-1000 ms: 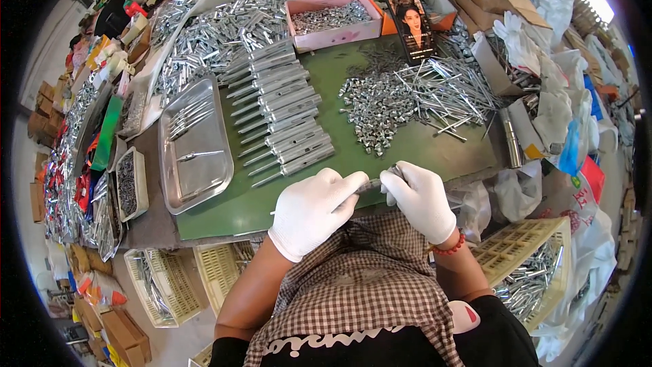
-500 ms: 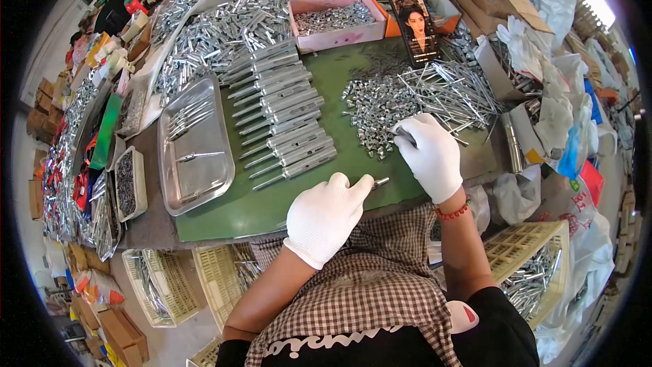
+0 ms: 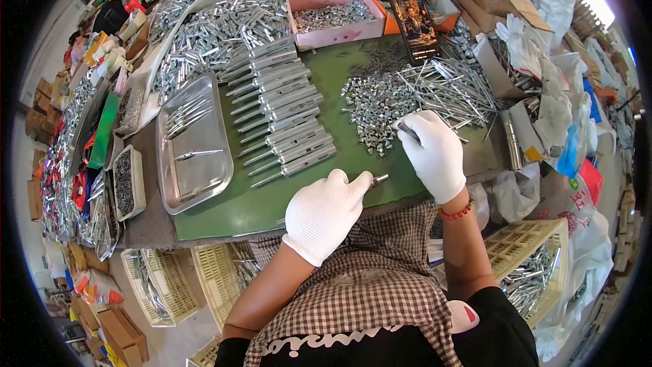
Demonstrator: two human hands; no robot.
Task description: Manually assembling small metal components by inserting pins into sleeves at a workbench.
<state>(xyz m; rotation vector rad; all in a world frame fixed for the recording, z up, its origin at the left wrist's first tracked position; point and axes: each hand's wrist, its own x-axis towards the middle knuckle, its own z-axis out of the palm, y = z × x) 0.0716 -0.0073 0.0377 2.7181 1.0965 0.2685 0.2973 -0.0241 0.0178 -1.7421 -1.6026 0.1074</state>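
Note:
My left hand (image 3: 323, 212), in a white knit glove, is closed around a metal piece; its shiny narrow end (image 3: 380, 179) sticks out past the thumb and index finger. My right hand (image 3: 436, 155), gloved alike, pinches a small dark grey piece (image 3: 409, 132) whose kind I cannot make out. It hovers at the right edge of a heap of small silver metal fittings (image 3: 372, 105). Beyond that hand lies a loose pile of long thin metal rods (image 3: 462, 88). Left of the heap, silver tubes with rods protruding (image 3: 299, 126) lie side by side in a row.
On the green work surface (image 3: 204, 228), a metal tray (image 3: 210, 177) holds several slim metal pieces. Behind are a pink box (image 3: 339, 37) of small parts, a phone (image 3: 414, 27) and a large mound of metal tubes (image 3: 224, 34). Plastic crates (image 3: 214, 285) stand below the table edge.
My right hand has shifted slightly rightward, and the dark piece in its fingers shows more plainly. My left hand is almost still. The phone's picture has changed.

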